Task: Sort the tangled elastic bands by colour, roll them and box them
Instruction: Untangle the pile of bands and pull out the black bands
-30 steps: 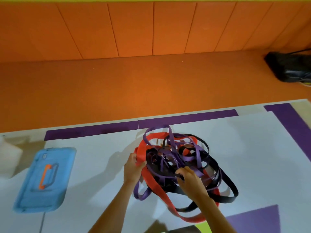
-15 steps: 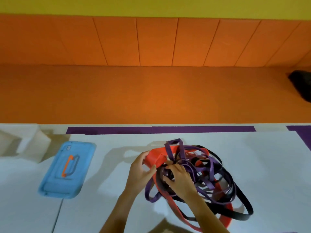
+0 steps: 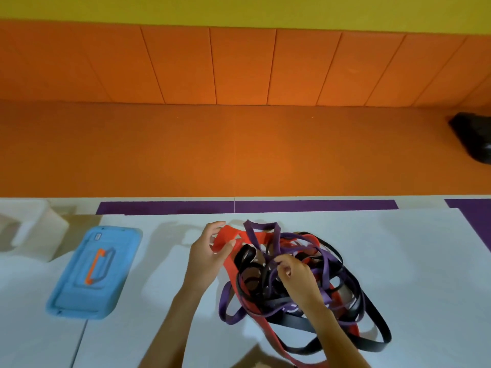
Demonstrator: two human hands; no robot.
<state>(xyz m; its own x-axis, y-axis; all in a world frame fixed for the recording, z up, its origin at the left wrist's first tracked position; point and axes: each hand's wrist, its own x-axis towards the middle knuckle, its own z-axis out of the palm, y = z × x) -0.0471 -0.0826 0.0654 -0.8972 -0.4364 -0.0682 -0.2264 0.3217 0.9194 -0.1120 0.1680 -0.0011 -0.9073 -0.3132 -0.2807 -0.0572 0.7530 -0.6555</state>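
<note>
A tangle of elastic bands (image 3: 332, 282) in red, purple and black lies on the white table (image 3: 411, 261) in front of me. My left hand (image 3: 206, 257) grips a wide red band (image 3: 228, 236) at the pile's left edge. Fingers of my right hand (image 3: 295, 274) pinch a purple band (image 3: 268, 240) in the middle of the heap. Black bands (image 3: 372, 338) loop out to the lower right. A blue box lid (image 3: 91, 272) with an orange handle lies flat at the left.
A white box (image 3: 34, 235) stands at the far left behind the lid. Purple tape strips (image 3: 239, 207) mark the table's far edge. Beyond is an orange padded bench with a black bag (image 3: 475, 139) at the right.
My view has tilted and shifted, so the pile sits lower and more to the right. My left hand has slid up the red band, and my right hand has moved deeper into the tangle.
</note>
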